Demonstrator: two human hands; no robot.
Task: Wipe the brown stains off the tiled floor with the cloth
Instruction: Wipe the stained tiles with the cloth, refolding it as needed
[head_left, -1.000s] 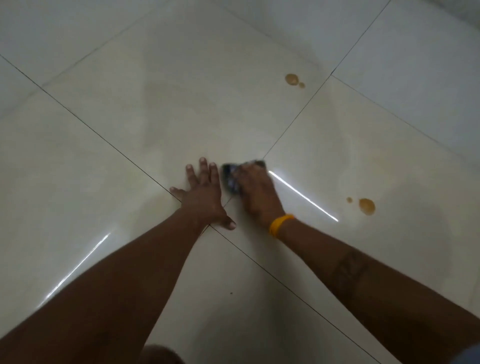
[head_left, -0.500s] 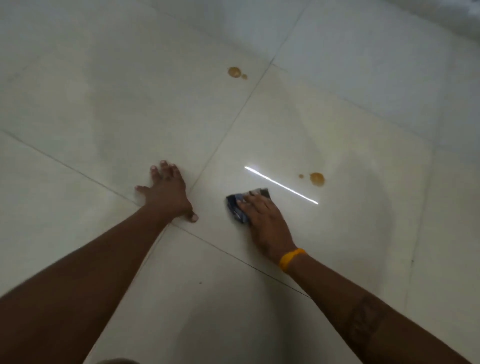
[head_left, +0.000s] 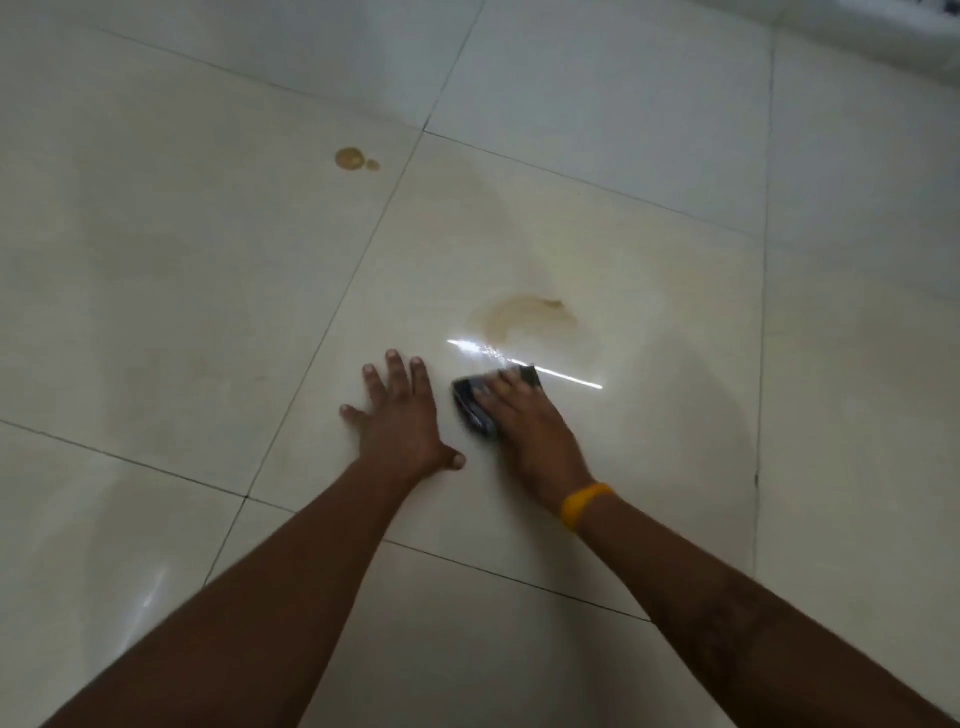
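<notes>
My right hand, with a yellow wristband, presses a dark folded cloth flat on the glossy cream tiled floor. Only the cloth's left and far edges show past my fingers. Just beyond the cloth lies a smeared, curved brown stain, pale and spread out. Farther off to the left sits a round brown stain with a small drop beside it. My left hand rests flat on the floor with its fingers spread, a little left of the cloth.
Dark grout lines cross the floor between large tiles. A bright light streak reflects on the tile right of the cloth. A pale wall base runs along the top right.
The round stain near the light streak has become a pale curved smear. My left hand has moved right, onto the tile beside the cloth. The view has shifted closer to that tile.
</notes>
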